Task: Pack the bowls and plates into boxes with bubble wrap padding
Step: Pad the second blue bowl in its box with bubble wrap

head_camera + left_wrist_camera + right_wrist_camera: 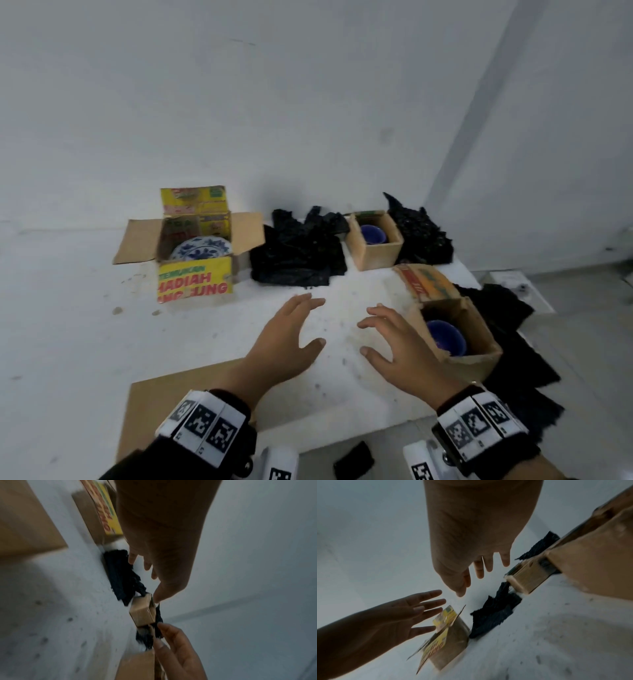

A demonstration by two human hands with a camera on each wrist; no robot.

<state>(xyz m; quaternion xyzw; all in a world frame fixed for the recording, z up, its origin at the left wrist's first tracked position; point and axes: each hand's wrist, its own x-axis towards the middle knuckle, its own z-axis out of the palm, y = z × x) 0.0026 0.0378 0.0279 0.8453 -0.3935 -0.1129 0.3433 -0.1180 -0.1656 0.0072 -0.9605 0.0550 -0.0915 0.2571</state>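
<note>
Both hands hover empty over the white table top [342, 284]. My left hand [291, 332] has its fingers stretched forward, and my right hand [390, 339] is spread beside it. A yellow printed box [195, 270] at the back left holds a blue-and-white plate [202, 248]. A small brown box [375, 243] at the back holds a blue bowl [373, 234]. A nearer brown box [459, 335], just right of my right hand, holds another blue bowl [447, 337]. Black bubble wrap [298, 250] lies bunched between the yellow box and the small box.
More black wrap [421, 233] is piled behind the small box, and a black sheet [513, 342] hangs over the table's right edge under the near box. A flat cardboard sheet [164, 407] lies at the front left. White walls stand close behind and to the right.
</note>
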